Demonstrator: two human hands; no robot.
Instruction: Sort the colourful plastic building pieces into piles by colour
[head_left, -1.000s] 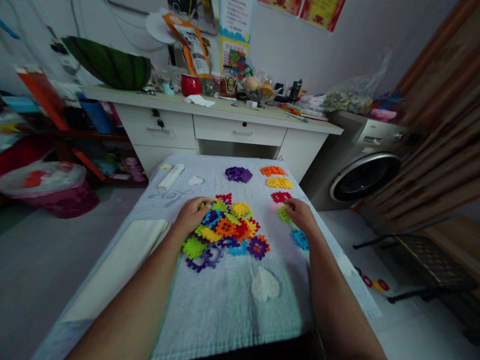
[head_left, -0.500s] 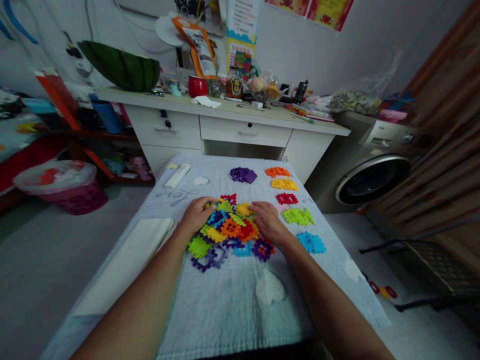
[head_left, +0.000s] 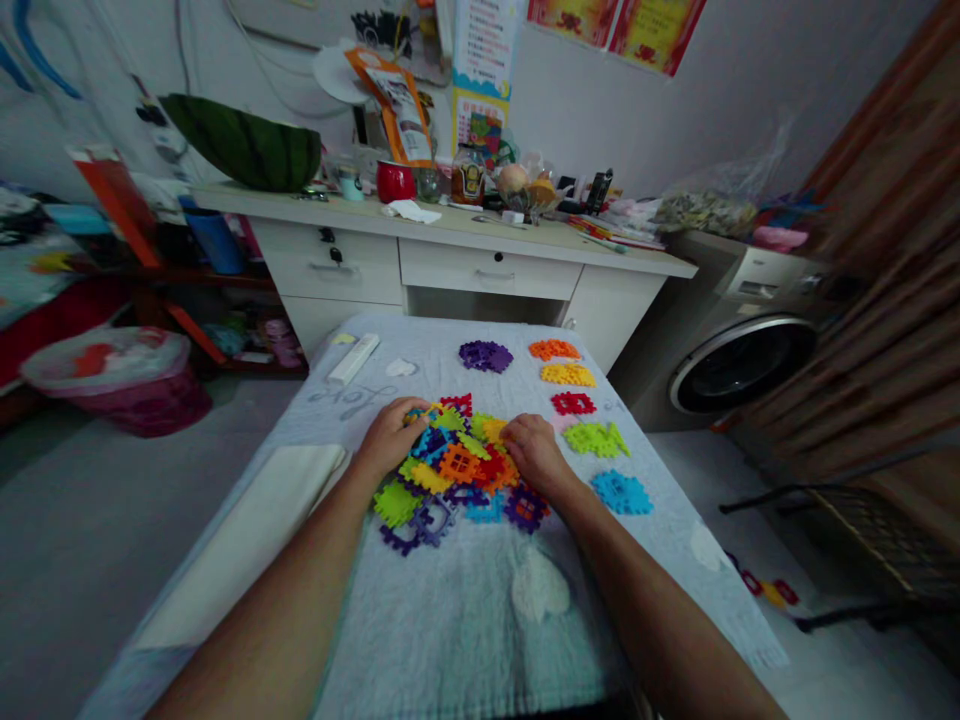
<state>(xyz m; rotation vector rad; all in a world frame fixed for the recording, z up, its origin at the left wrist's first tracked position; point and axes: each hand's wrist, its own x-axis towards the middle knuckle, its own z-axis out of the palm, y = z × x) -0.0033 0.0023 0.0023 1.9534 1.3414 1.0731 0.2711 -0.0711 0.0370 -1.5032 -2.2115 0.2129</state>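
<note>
A heap of notched plastic interlocking blocks (head_left: pixel 459 463) in several colours lies on the cloth-covered table. At its left edge is my left hand (head_left: pixel 391 436), fingers bent over the blocks; what they grip is hidden. My right hand (head_left: pixel 534 452) is on the heap's right side, its fingers curled at a yellow interlocking block (head_left: pixel 493 430). Beyond the heap is a purple group of blocks (head_left: pixel 486 356). Down the right side run separate groups: orange blocks (head_left: pixel 554 349), yellow blocks (head_left: pixel 568 374), red blocks (head_left: pixel 573 403), lime green blocks (head_left: pixel 596 438) and blue blocks (head_left: pixel 622 492).
A white box-like bar (head_left: pixel 354 359) lies at the table's far left. Folded white material (head_left: pixel 247 545) runs along the left edge. Behind stands a white desk (head_left: pixel 495 270) with jars and a watermelon half (head_left: pixel 244 145). A washing machine (head_left: pixel 739 330) stands at right.
My right hand's fingers have drawn in and curled more at the yellow block. My left hand stays at the heap's left edge. The whole view has shifted slightly.
</note>
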